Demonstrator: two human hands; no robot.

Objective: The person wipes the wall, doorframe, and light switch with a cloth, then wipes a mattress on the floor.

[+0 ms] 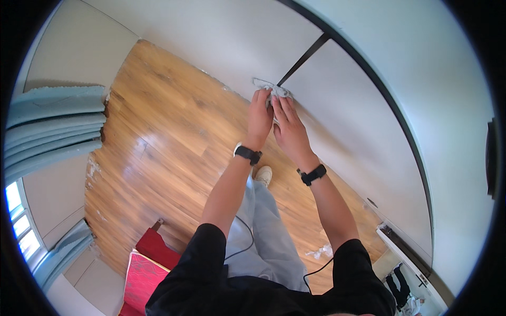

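Both my hands are on a grey fuzzy cloth or pad (272, 85) that lies against a white panel (355, 98), at the lower end of a dark strip (304, 58). My left hand (261, 114) curls its fingers around the near edge of the cloth. Right beside it, my right hand (291, 124) presses on the cloth with its fingers fairly straight. A black band circles each wrist. What lies under the fingers is partly hidden.
Wood-look flooring (170, 130) runs up to the panel. Light blue curtains (55, 126) hang at the left. A red padded piece of furniture (146, 276) stands at lower left. White scraps (322, 251) lie near my legs. At lower right, black trousers (399, 284) show, apparently another person's.
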